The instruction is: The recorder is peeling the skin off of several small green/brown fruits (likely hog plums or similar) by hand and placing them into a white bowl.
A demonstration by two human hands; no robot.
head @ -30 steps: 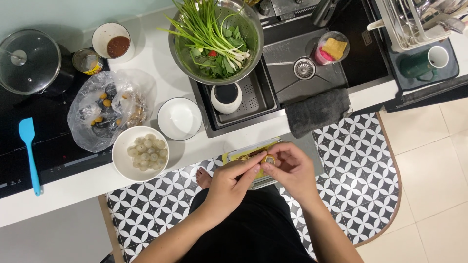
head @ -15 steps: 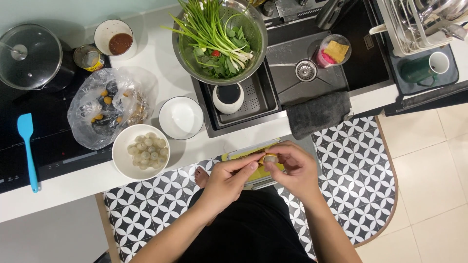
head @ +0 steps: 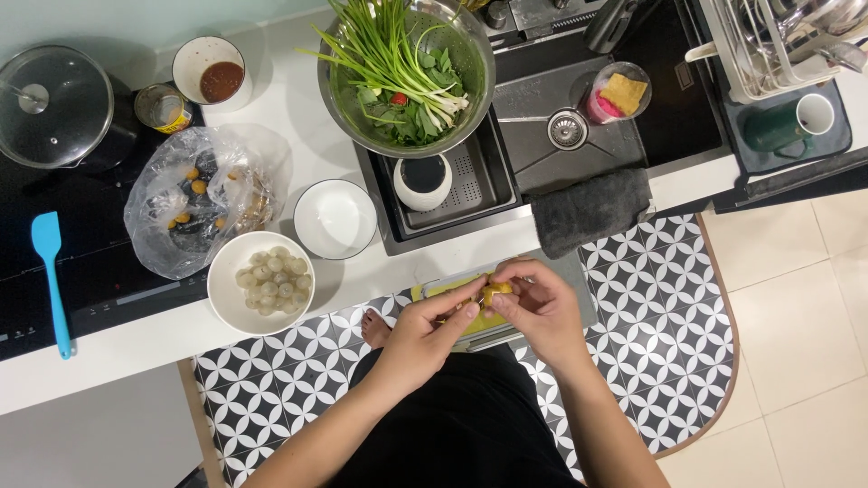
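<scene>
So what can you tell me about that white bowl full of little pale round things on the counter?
The white bowl is round, smooth and looks ceramic. It stands upright on the white counter near its front edge and holds a heap of small, pale, translucent peeled fruits. A crumpled clear plastic bag of unpeeled fruits lies just behind it, seeming to touch its rim, and a smaller empty white bowl sits to its right. Neither hand touches it.

**White counter by the sink**

The white counter (head: 298,108) is carrying a bowl of pale peeled fruit (head: 270,282), an empty white bowl (head: 335,219), a clear plastic bag (head: 194,208), a sauce bowl (head: 211,70) and a tin (head: 163,108); a grey cloth (head: 589,208) is hanging over its edge.
</scene>
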